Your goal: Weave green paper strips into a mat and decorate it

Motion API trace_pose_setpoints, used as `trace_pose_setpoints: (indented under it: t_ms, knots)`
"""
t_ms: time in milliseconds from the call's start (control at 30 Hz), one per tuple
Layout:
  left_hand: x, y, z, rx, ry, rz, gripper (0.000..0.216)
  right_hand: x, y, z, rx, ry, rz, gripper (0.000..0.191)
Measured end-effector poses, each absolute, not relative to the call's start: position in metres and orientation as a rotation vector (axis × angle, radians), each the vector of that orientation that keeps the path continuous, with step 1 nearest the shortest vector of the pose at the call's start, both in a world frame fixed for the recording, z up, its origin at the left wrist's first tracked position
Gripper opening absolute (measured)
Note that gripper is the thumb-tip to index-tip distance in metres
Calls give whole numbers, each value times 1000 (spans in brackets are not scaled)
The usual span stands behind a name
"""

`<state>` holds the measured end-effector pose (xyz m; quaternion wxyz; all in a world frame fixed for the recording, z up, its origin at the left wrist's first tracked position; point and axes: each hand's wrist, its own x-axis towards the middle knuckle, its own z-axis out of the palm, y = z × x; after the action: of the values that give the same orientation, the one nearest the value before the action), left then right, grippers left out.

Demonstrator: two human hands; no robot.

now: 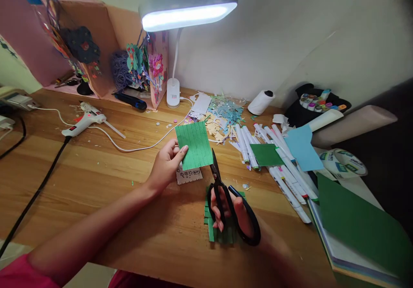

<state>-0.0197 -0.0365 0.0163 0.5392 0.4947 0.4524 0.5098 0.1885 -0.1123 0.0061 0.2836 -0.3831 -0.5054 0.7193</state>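
Pinched between the thumb and fingers of my left hand (pixel 166 163) is a green paper piece (pixel 195 146) with thin lines drawn across it. My right hand (pixel 237 210) grips black-handled scissors (pixel 217 174), their tip close to the paper's right edge. I cannot tell whether the blades touch the paper. Below the scissors, green paper strips (pixel 211 232) lie on the table, partly covered by my right hand. A small white paper with drawn stars (pixel 189 175) shows behind the held piece.
A white glue gun (pixel 85 120) with its cable lies left. Paper scraps (pixel 222 116) are heaped under the desk lamp (pixel 190 14). Several markers (pixel 290 180), a dark green square (pixel 267 154), blue paper (pixel 303 146) and a paper stack (pixel 361 227) occupy the right.
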Motion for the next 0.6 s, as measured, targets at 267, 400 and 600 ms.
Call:
trace_pose_setpoints:
  t_ms: [267, 400, 600]
  knots:
    - [-19, -38, 17, 1126, 1068, 1211, 33, 187, -113, 17, -1020, -1335, 1947, 65]
    - [-18, -38, 18, 1116, 1070, 1222, 32, 187, -112, 16, -1010, -1282, 1983, 68]
    - [-19, -37, 18, 1141, 1073, 1194, 34, 189, -113, 5, -1003, -1268, 1971, 72]
